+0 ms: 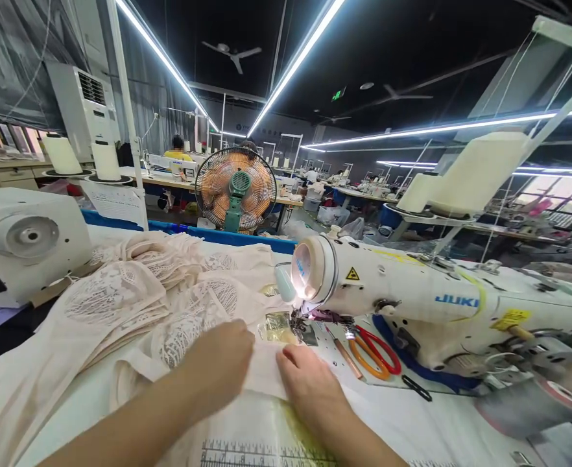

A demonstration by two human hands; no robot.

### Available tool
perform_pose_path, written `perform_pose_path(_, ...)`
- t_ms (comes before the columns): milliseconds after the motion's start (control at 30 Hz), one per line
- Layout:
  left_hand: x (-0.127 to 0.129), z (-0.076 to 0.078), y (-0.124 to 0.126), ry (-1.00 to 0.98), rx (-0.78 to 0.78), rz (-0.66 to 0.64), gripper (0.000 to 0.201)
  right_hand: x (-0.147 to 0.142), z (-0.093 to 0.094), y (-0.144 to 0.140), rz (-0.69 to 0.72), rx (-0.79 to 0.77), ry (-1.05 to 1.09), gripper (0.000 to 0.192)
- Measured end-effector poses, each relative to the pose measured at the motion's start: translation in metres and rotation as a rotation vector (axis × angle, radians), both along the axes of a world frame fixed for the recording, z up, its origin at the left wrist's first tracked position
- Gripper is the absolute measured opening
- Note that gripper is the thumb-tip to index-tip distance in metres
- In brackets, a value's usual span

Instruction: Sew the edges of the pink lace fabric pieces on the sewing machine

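A cream-pink lace bra piece [265, 373] stretches between my two hands, just in front of the presser foot and needle of a white sewing machine [397, 279]. My left hand [227, 357] is closed, gripping the fabric's left part; its fingertips are hidden. On the other side, my right hand [310, 376] has curled fingers pinching the cloth near the needle plate. The machine's lamp lights the sewing spot. Left of my hands lies a pile of similar lace bra pieces [120, 292]. Under my wrists shows a printed ruler strip [266, 453].
Right of the needle lie scissors with orange and red handles [376, 353], a pencil-like tool [347, 353] and a black clip-like piece [416, 388]. Thread cones [485, 172] stand behind the machine. A fan [237, 185] stands beyond the table's blue edge. Another machine end [28, 240] is at left.
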State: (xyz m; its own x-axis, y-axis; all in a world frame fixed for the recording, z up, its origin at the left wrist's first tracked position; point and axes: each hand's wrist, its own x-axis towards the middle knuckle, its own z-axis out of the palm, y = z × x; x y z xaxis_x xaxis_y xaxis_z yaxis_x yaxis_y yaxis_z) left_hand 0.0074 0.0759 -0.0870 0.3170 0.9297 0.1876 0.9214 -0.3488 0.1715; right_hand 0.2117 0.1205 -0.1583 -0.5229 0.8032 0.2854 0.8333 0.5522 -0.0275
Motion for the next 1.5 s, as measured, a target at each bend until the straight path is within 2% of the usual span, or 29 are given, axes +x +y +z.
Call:
perform_pose_path(67,0.039,-0.018,0.006,-0.048,-0.073,-0.181,0.023,0.003,-0.009,0.0,0.029,0.007,0.018,0.031)
perform_pose_path(133,0.061,-0.037,0.014,-0.085,-0.115,-0.243,0.037,0.011,-0.019,0.001,0.066,0.005,0.036,0.038)
perform_pose_path(200,0.066,-0.051,0.022,-0.075,-0.135,-0.235,0.049,0.023,-0.028,0.0,0.119,0.041,0.054,0.04)
perform_pose_path(267,0.064,-0.055,0.028,-0.028,-0.145,-0.226,0.05,0.038,-0.033,-0.005,0.204,0.149,0.064,0.04)
perform_pose_path(367,0.063,-0.046,0.034,0.055,-0.159,-0.213,0.048,0.062,-0.032,-0.017,0.286,0.292,0.064,0.035)
perform_pose_path(467,0.071,-0.033,0.036,0.128,-0.15,-0.174,0.039,0.08,-0.032,-0.028,0.262,0.274,0.045,0.035)
perform_pose_path(567,0.078,-0.03,0.041,0.178,-0.118,-0.144,0.035,0.089,-0.036,-0.032,0.27,0.244,0.037,0.041)
perform_pose_path(833,0.077,-0.041,0.062,0.206,-0.032,-0.105,0.038,0.079,-0.034,-0.027,0.331,0.223,0.004,0.045)
perform_pose_path(1067,0.077,-0.034,0.07,0.206,-0.067,-0.13,0.035,0.078,-0.039,-0.022,0.34,0.269,-0.103,0.046)
perform_pose_path(1333,0.077,-0.031,0.072,0.2,-0.065,-0.145,0.035,0.074,-0.033,-0.02,0.382,0.309,-0.056,0.038)
perform_pose_path(1500,0.076,-0.03,0.076,0.184,-0.047,-0.13,0.032,0.069,-0.036,-0.016,0.355,0.273,0.046,0.038)
